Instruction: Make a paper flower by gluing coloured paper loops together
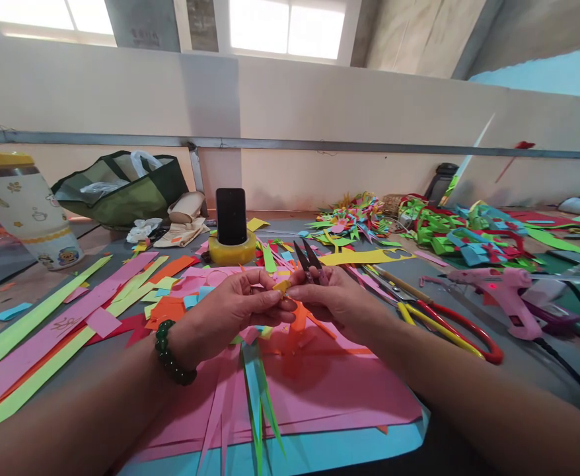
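My left hand (235, 307) is closed, pinching a small yellow-orange paper piece (283, 287) at its fingertips. My right hand (332, 297) is closed too, gripping small thread snips (307, 259) whose open blades stick up, and its fingertips also touch the paper piece. An orange strip (300, 317) hangs below the fingers. Long pink, green and blue paper strips (255, 396) trail down from under my left hand. A dark green bead bracelet (171, 357) is on my left wrist. Beneath both hands lie pink sheets (329, 390) over a blue sheet (320, 449).
Long coloured strips (47, 324) lie left. A phone (231, 215) stands in a yellow tape roll (231, 252). Red and yellow scissors (443, 324) and a pink glue gun (508, 297) lie right. Folded paper stars (354, 221) and loops sit behind. A mug (27, 208) and green bag (121, 188) stand far left.
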A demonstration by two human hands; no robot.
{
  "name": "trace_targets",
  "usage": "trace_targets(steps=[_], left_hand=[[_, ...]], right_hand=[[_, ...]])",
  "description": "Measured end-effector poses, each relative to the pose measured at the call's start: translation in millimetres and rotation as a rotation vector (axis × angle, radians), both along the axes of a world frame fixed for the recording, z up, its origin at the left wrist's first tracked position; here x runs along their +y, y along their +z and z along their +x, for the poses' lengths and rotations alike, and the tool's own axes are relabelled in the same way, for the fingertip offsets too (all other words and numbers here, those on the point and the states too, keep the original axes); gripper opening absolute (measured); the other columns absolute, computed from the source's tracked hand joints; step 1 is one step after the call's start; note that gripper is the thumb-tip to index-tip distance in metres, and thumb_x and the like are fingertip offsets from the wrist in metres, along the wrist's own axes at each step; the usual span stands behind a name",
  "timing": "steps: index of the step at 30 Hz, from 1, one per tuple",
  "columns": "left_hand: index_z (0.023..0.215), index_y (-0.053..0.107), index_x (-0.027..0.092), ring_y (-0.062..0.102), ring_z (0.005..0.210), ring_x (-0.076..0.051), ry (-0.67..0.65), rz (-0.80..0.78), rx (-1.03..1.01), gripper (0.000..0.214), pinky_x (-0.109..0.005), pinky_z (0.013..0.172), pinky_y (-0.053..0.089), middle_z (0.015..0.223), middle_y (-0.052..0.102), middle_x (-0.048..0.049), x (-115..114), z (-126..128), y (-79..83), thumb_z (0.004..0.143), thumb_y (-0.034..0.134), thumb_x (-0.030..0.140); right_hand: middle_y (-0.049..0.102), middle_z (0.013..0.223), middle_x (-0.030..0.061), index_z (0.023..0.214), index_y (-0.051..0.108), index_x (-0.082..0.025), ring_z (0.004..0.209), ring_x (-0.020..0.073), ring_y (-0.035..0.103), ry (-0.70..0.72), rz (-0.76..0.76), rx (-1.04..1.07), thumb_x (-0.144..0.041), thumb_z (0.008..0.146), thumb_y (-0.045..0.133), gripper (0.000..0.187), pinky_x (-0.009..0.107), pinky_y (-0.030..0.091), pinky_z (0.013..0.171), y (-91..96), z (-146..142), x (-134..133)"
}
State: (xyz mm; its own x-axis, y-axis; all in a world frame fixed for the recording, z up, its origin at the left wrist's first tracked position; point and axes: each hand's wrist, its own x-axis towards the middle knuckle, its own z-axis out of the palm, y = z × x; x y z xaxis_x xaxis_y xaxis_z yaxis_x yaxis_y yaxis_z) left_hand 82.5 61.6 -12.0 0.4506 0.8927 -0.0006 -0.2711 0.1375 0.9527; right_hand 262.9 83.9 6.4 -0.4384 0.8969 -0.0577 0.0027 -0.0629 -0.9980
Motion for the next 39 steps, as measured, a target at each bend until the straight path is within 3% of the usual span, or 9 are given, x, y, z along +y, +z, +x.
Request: trace_targets(steps=[5, 9, 19, 27, 33, 39], left_hand=[[0.076, 0.053, 0.016, 0.07, 0.076, -0.016, 0.03, 0.014, -0.017, 0.025, -0.027, 0.074, 0.054, 0.078, 0.074, -0.0056, 0, 3, -1.2, 0.074, 0.075, 0.028], [0.075, 0.053, 0.016, 0.07, 0.075, -0.016, 0.062, 0.02, -0.025, 0.029, -0.028, 0.074, 0.054, 0.074, 0.074, -0.0046, 1, 6, -2.4, 0.069, 0.079, 0.029], [0.072, 0.052, 0.016, 0.071, 0.077, -0.014, 0.162, 0.08, -0.076, 0.025, -0.027, 0.079, 0.053, 0.082, 0.074, -0.0031, -2, 5, 0.2, 0.074, 0.075, 0.025], [0.078, 0.051, 0.017, 0.07, 0.082, -0.015, 0.05, -0.008, -0.088, 0.022, -0.025, 0.075, 0.053, 0.087, 0.074, -0.005, -1, 3, 1.4, 0.078, 0.072, 0.024], [0.078, 0.053, 0.017, 0.07, 0.075, -0.013, 0.022, -0.013, -0.133, 0.023, -0.024, 0.074, 0.053, 0.079, 0.074, -0.003, 1, 2, -3.6, 0.075, 0.075, 0.023], [0.077, 0.056, 0.017, 0.07, 0.075, -0.013, 0.011, 0.018, -0.107, 0.021, -0.023, 0.074, 0.053, 0.078, 0.074, -0.0021, 4, 3, -6.0, 0.075, 0.075, 0.025]], right_hand=[[0.035, 0.043, -0.012, 0.069, 0.054, -0.016, 0.036, 0.0004, 0.019, 0.016, -0.172, 0.082, -0.02, 0.058, 0.073, 0.022, 0.017, 0.007, 0.033, -0.6, -1, 2], [0.029, 0.041, -0.0133, 0.068, 0.05, -0.018, 0.035, 0.0006, 0.016, -0.007, -0.204, 0.089, -0.018, 0.058, 0.07, 0.021, 0.017, 0.005, 0.033, -2.3, -3, 3], [0.025, 0.038, -0.0142, 0.066, 0.05, -0.018, 0.033, 0.0013, 0.012, -0.09, -0.122, 0.129, -0.019, 0.06, 0.067, 0.017, 0.018, 0.005, 0.031, -0.4, 1, 9], [0.023, 0.042, -0.0124, 0.065, 0.059, -0.014, 0.036, 0.0016, 0.014, -0.083, 0.084, 0.093, -0.038, 0.071, 0.068, 0.027, 0.018, 0.007, 0.034, -4.3, 4, 9], [0.04, 0.045, -0.0096, 0.072, 0.06, -0.015, 0.037, 0.0013, 0.024, -0.002, 0.005, 0.072, -0.024, 0.06, 0.076, 0.022, 0.017, 0.012, 0.035, -4.5, 0, 4], [0.04, 0.044, -0.0105, 0.07, 0.059, -0.015, 0.035, 0.0, 0.021, 0.04, -0.101, 0.099, -0.021, 0.06, 0.076, 0.022, 0.016, 0.009, 0.033, -4.4, 1, 4]])
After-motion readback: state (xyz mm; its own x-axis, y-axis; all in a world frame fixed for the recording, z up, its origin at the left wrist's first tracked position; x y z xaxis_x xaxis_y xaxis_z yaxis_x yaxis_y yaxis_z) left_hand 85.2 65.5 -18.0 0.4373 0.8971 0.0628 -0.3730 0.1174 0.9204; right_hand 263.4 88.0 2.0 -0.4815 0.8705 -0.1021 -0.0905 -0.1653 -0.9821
